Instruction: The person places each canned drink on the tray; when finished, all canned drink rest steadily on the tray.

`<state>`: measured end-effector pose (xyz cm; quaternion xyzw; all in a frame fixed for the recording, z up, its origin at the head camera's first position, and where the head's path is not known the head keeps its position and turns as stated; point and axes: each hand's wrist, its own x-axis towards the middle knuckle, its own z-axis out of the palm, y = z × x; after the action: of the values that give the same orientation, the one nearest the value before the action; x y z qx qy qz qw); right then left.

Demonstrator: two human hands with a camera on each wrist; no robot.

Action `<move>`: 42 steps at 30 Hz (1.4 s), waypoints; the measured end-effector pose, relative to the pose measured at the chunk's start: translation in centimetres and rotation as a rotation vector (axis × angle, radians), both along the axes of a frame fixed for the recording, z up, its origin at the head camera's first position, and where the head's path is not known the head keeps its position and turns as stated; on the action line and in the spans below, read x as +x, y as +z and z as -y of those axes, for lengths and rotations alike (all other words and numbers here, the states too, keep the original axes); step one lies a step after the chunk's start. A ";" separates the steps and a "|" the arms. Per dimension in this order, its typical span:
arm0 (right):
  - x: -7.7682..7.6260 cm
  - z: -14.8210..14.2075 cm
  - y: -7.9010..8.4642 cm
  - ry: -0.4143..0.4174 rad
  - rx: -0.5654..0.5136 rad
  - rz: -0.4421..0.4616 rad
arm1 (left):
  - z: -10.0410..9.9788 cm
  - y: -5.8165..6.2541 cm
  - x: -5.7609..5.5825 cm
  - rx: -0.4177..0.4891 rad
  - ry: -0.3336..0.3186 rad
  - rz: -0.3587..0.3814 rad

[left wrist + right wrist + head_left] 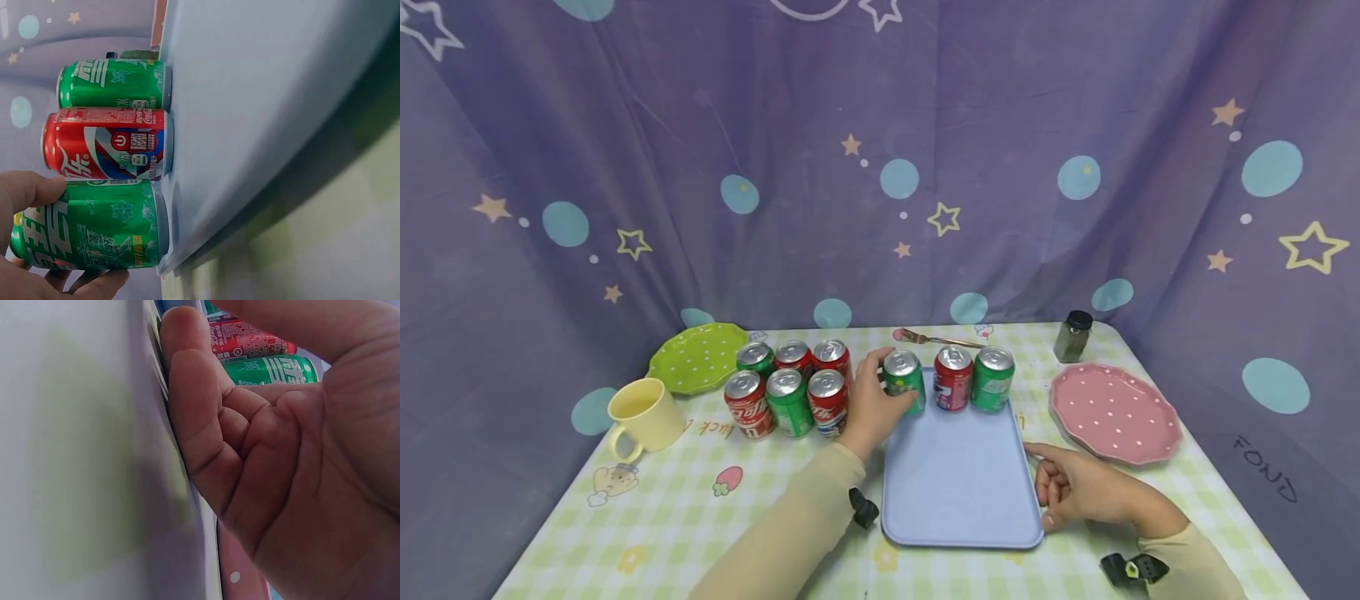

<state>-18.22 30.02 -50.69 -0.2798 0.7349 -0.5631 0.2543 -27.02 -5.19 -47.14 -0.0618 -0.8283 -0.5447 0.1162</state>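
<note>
My left hand [877,404] grips a green soda can [904,375] at the far left corner of the blue tray [962,483]. Thumb and fingers wrap the can's sides in the left wrist view, where its base is right at the tray surface. Beside it on the tray stand a red cola can [952,379] and another green can [992,379], both upright. My right hand [1086,487] rests at the tray's right edge, index finger and thumb against the rim, the other fingers loosely bent. It holds no can.
Several red and green cans [790,403] stand in two rows left of the tray. A yellow mug [647,414] and a green plate [696,358] are farther left. A fork [943,340] lies behind the tray; a spice jar [1072,337] and pink plate [1116,412] are on the right.
</note>
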 end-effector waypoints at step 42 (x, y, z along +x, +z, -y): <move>0.0 0.1 0.0 0.000 0.021 -0.023 | 3.6 5.7 3.2 -0.151 -0.068 -0.343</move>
<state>-18.26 29.92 -50.72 -0.2837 0.7436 -0.5521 0.2486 -23.80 -8.75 -41.43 -0.1901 -0.8323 -0.4659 0.2323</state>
